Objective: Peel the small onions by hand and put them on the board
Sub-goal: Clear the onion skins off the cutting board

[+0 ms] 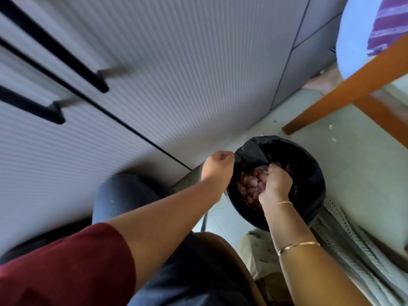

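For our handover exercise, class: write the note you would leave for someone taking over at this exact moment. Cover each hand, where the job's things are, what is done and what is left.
Left hand: pinches the rim of the black liner, holding it out.
Right hand: reaches into the bin, fingers curled, apparently round a clump of onion skins.
Things: purple skins are piled in the bin on the floor. No onions or board are in view.
Done: some peeling, judging by the skins.
Left: drop the skins and go back to the board. How many onions remain cannot be told.
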The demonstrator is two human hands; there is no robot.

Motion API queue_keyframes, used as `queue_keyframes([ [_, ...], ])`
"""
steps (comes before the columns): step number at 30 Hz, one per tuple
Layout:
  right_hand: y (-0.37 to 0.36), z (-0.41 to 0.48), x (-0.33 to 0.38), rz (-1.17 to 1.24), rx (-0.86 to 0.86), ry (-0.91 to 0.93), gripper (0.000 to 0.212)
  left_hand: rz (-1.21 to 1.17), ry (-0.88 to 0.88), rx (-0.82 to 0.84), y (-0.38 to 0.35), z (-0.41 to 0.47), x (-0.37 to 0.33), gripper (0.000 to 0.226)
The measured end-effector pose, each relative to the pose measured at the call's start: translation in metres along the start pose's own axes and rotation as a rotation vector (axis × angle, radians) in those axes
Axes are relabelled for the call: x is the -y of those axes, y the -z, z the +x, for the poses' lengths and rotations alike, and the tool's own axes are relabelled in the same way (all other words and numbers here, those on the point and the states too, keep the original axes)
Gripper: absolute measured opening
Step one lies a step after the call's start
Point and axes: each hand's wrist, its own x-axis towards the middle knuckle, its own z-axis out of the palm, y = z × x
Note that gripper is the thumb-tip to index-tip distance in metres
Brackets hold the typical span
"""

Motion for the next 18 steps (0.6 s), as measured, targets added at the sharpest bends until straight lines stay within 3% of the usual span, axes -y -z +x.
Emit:
queue_keyframes([
  [2,-0.019,-0.013,-0.001,-0.085,0.067,0.127,0.029,-0.086,-0.001,-0.074,0.018,0.001,0.0,0.015],
  [7,-0.077,-0.072,0.004,0.04,0.275,0.3,0.013,-0.162,-0.107,-0.233,0.079,-0.014,0.001,0.017],
  [12,-0.117,-0.164,-0.002,0.005,0.591,0.606,0.017,-0.306,-0.415,-0.465,0.157,-0.059,0.004,0.014],
  [18,-0.148,-0.276,-0.03,-0.189,1.02,1.103,0.025,-0.455,-0.853,-0.864,0.244,-0.133,0.03,0.009],
])
